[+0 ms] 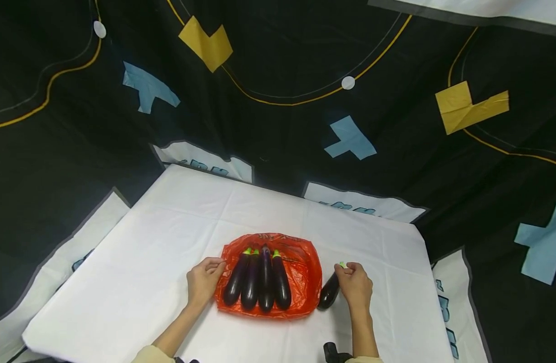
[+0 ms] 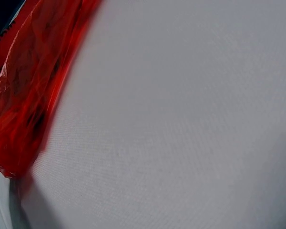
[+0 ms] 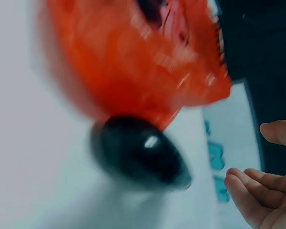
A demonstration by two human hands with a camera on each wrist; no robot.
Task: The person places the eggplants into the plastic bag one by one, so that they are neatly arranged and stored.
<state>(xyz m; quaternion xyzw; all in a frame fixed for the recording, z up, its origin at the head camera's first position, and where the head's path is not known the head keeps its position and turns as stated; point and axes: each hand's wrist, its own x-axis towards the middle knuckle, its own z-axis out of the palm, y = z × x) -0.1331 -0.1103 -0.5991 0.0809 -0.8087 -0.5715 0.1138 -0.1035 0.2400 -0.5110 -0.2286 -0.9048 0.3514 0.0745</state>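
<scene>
Several dark purple eggplants with green stem ends lie side by side on a spread red plastic bag. My left hand pinches the bag's left edge; the left wrist view shows the red plastic but hardly any of that hand. One separate eggplant lies on the table just right of the bag. My right hand is over its stem end. In the right wrist view, the thumb and fingers of the right hand are apart, beside the blurred eggplant.
A white cloth covers the table. Behind it hangs a black curtain with yellow and blue shapes. White printed strips hang along the table's far edge and sides. A black object is near my right forearm.
</scene>
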